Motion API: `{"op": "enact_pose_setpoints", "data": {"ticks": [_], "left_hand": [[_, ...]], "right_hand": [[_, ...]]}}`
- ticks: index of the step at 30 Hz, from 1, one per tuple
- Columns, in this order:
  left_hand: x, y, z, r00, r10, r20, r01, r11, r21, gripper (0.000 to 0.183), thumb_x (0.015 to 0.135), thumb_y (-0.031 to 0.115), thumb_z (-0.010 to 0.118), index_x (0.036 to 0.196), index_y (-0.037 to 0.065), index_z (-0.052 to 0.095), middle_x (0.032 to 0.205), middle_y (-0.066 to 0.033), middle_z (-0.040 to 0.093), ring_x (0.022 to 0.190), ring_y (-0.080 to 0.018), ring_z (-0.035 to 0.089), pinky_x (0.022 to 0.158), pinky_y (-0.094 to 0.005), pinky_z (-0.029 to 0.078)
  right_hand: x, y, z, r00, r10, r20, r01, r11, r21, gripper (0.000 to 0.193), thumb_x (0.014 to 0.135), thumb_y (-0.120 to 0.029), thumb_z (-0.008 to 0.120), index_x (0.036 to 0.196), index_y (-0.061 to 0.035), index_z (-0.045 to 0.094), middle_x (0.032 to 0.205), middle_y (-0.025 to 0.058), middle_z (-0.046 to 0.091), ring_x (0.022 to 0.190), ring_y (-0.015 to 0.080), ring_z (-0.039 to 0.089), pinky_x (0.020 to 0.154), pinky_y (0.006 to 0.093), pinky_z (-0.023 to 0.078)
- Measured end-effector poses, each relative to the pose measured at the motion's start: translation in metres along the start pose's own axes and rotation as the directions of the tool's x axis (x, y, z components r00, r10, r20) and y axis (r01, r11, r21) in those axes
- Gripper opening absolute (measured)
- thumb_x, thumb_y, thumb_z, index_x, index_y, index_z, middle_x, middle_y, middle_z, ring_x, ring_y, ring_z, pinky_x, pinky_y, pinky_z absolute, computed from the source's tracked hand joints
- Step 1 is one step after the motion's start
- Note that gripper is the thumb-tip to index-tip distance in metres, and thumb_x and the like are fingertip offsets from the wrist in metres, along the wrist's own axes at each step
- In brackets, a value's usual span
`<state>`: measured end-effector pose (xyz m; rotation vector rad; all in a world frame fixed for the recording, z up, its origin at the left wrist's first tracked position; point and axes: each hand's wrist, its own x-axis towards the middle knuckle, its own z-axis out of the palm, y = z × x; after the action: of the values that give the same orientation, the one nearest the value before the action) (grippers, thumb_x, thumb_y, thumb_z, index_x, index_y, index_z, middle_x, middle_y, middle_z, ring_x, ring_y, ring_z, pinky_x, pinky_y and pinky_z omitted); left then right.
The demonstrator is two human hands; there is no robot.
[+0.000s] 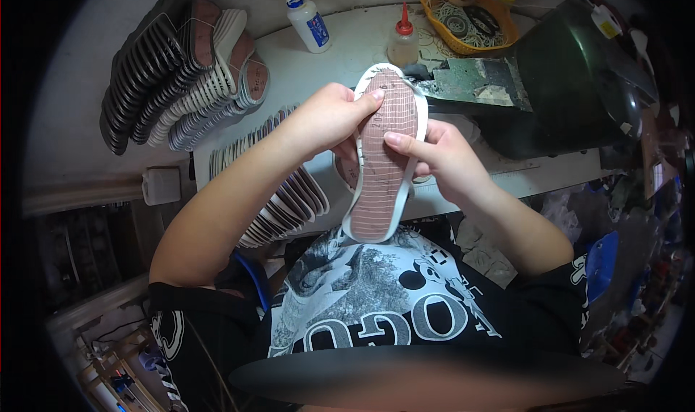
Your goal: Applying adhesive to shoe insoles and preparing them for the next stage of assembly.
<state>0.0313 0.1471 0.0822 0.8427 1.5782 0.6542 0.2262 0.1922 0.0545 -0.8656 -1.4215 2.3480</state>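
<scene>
Hands held one shoe sole up in the air, above the edge of the white surface and in front of the person's chest. The left hand was closed around the left rim near the toe, with the thumb lying across the top part of the brown ribbed face. The right hand gripped the right rim near the middle, and its thumb pressed flat on the brown lining. It seemed that the sole was held this way so that the lined face looked toward the person's eyes and the thumbs could press the lining against the white rim.

The long axis of the sole ran almost straight away from the person, leaning a little to the right at the far end. The rounded toe pointed away, toward the far side of the surface, and the heel pointed down toward the printed black shirt.

Rows of similar soles stood on edge at the left, near the left hand's side, probably for easy reach. A white bottle and a squeeze bottle with red tip stood beyond the toe. An orange basket with bands sat further right, beside a dark machine.
</scene>
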Motion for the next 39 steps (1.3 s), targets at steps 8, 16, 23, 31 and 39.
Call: {"op": "enact_pose_setpoints", "data": {"ticks": [8, 16, 23, 31, 39], "left_hand": [[0.006, -0.001, -0.015, 1.000, 0.021, 0.019, -0.022, 0.997, 0.077, 0.047, 0.075, 0.045, 0.075, 0.073, -0.001, 0.065, 0.047, -0.0036, 0.053, 0.037, -0.0095, 0.050, 0.034, -0.0212, 0.038], [0.003, -0.005, -0.006, 0.991, 0.095, -0.095, -0.099, 0.994, -0.036, 0.050, 0.080, 0.048, 0.069, 0.078, -0.001, 0.063, 0.044, 0.0016, 0.046, 0.033, -0.0058, 0.040, 0.040, -0.0241, 0.042], [0.025, 0.001, -0.027, 0.996, 0.026, -0.083, -0.029, 0.999, -0.028, 0.049, 0.082, 0.048, 0.067, 0.076, -0.001, 0.063, 0.042, 0.0028, 0.044, 0.032, -0.0037, 0.039, 0.036, -0.0190, 0.041], [0.071, 0.022, -0.074, 0.998, -0.037, 0.045, 0.032, 0.993, 0.111, 0.060, 0.082, 0.058, 0.061, 0.073, -0.001, 0.064, 0.041, 0.0024, 0.045, 0.032, -0.0050, 0.041, 0.037, -0.0179, 0.037], [0.092, 0.033, -0.088, 0.769, 0.635, -0.082, -0.423, 0.600, 0.679, 0.073, 0.070, 0.051, 0.073, 0.121, 0.001, 0.056, 0.136, -0.0234, 0.039, 0.128, -0.0319, 0.036, 0.105, -0.0399, 0.029]], "right_hand": [[0.014, 0.002, -0.012, 0.997, -0.074, -0.037, 0.079, 0.984, 0.162, 0.035, 0.086, -0.025, 0.068, 0.107, 0.0030, 0.061, 0.094, 0.0096, 0.066, 0.080, 0.0124, 0.064, 0.071, 0.0251, 0.052], [-0.036, 0.056, -0.009, 0.952, 0.248, 0.177, -0.244, 0.969, -0.044, 0.031, 0.086, -0.023, 0.067, 0.104, 0.0005, 0.060, 0.087, 0.0053, 0.066, 0.074, 0.0091, 0.060, 0.065, 0.0234, 0.049], [-0.035, 0.049, 0.016, 0.976, 0.208, -0.069, -0.182, 0.944, 0.276, 0.021, 0.088, -0.017, 0.064, 0.096, 0.0023, 0.062, 0.081, 0.0077, 0.066, 0.065, 0.0092, 0.061, 0.061, 0.0219, 0.049], [0.001, 0.007, 0.030, 0.988, 0.096, -0.120, -0.034, 0.899, 0.437, 0.021, 0.091, -0.018, 0.060, 0.101, -0.0001, 0.061, 0.081, 0.0072, 0.067, 0.064, 0.0075, 0.061, 0.058, 0.0195, 0.049], [0.022, -0.001, 0.018, 0.988, 0.139, -0.071, -0.110, 0.943, 0.313, 0.022, 0.091, -0.021, 0.061, 0.099, -0.0004, 0.063, 0.081, 0.0081, 0.068, 0.064, 0.0078, 0.061, 0.058, 0.0204, 0.049]]}}
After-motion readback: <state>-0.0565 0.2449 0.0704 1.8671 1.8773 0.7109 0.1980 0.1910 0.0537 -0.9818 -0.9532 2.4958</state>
